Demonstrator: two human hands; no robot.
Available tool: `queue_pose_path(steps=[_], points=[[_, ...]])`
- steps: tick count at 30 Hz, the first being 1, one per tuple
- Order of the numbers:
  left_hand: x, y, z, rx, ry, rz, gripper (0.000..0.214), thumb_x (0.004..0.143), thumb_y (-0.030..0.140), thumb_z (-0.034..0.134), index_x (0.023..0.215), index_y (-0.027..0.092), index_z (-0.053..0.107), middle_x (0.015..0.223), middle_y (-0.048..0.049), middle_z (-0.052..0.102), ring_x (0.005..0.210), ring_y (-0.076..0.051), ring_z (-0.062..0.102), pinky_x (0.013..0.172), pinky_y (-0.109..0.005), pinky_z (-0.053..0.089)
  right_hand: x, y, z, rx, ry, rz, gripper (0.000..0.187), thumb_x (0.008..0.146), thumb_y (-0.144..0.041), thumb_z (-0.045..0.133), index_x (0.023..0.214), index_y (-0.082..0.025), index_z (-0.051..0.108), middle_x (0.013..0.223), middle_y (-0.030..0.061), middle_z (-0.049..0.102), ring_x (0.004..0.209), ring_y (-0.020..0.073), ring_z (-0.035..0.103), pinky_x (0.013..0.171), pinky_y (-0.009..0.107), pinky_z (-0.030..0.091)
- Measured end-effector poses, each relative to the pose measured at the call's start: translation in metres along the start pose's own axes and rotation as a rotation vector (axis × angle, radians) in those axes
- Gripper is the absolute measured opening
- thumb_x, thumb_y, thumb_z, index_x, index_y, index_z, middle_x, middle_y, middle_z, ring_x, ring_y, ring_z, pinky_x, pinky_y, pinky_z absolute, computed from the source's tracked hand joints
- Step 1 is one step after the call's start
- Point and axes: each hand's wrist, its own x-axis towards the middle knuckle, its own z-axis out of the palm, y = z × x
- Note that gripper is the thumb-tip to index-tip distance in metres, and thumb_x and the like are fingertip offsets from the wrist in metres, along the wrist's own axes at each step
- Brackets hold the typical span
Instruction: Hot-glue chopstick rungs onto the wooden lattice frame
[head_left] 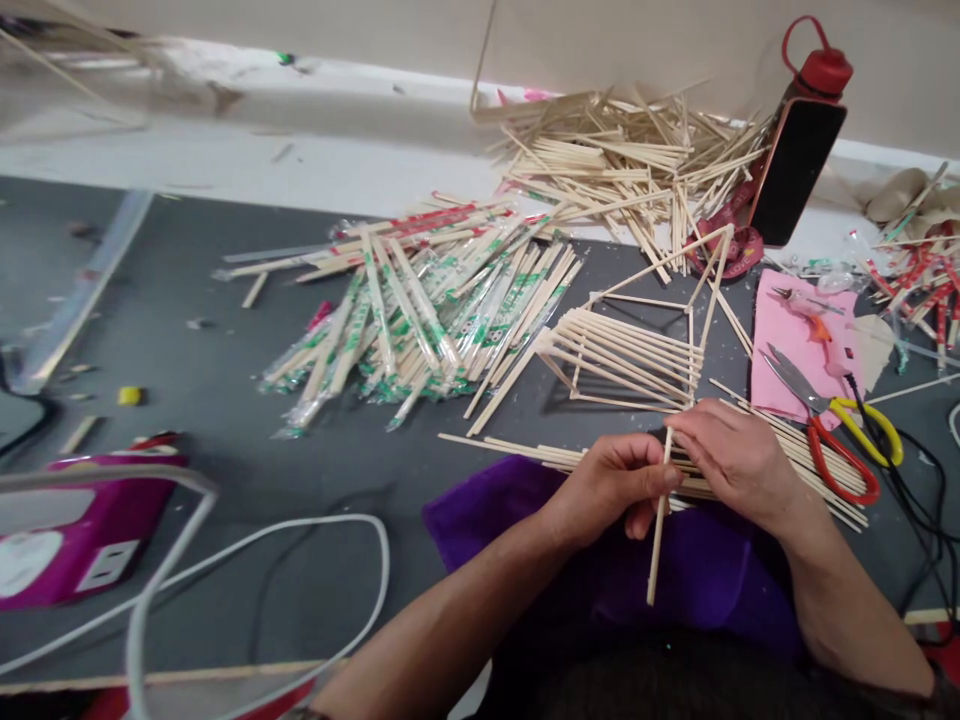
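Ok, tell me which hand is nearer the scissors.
Right. The right hand is just left of the scissors in the picture, not touching them; the left hand is farther left, beyond the right, holding a stick.

One slim, straight, pale wooden stick (658,555) slants toward the person, bare and unwrapped, its middle pinched by the left hand's fingers (646,483), its far tip at the right hand's fingers (696,432), its near end jutting free.
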Motion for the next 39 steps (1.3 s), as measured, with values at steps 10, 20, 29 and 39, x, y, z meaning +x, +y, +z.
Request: queue_pose_path(steps=[10, 20, 29, 39], points=[[0.0, -0.002, 0.001, 0.025, 0.017, -0.018, 0.043, 0.064, 0.05, 0.078, 0.062, 0.015, 0.054, 0.044, 0.004, 0.055, 0.029, -0.005, 0.042, 0.03, -0.015, 0.026, -0.001, 0.003, 0.003, -0.056, -0.01, -0.028, 0.027, 0.094, -0.016, 0.041, 0.083, -0.016, 0.065, 0.085, 0.0094, 0.066, 0.08, 0.0175, 0.061, 0.069, 0.028, 0.048], [-0.001, 0.0, 0.0, -0.021, -0.014, -0.049, 0.041, 0.063, 0.047, 0.08, 0.061, 0.015, 0.054, 0.044, 0.0034, 0.057, 0.028, -0.005, 0.043, 0.029, -0.015, 0.029, 0.004, 0.004, 0.0, 0.147, 0.021, 0.055, 0.024, 0.094, -0.017, 0.043, 0.087, -0.016, 0.066, 0.076, 0.0037, 0.067, 0.072, 0.0137, 0.063, 0.066, 0.025, 0.048], [-0.001, 0.005, -0.002, -0.05, -0.004, -0.099, 0.041, 0.06, 0.049, 0.08, 0.06, 0.015, 0.057, 0.041, 0.004, 0.056, 0.025, -0.005, 0.04, 0.027, -0.016, 0.023, -0.004, 0.011, -0.001, 0.115, 0.067, -0.057, 0.018, 0.094, -0.019, 0.05, 0.103, -0.018, 0.065, 0.092, 0.007, 0.07, 0.086, 0.015, 0.065, 0.074, 0.027, 0.052], [-0.001, 0.004, -0.002, 0.002, 0.04, -0.123, 0.03, 0.069, 0.044, 0.071, 0.07, 0.014, 0.062, 0.046, 0.0041, 0.057, 0.028, -0.006, 0.042, 0.03, -0.018, 0.027, -0.003, 0.001, 0.0, -0.361, 0.013, -0.09, 0.025, 0.088, -0.012, 0.045, 0.071, -0.017, 0.062, 0.067, 0.0037, 0.059, 0.06, 0.0154, 0.053, 0.054, 0.031, 0.03]])
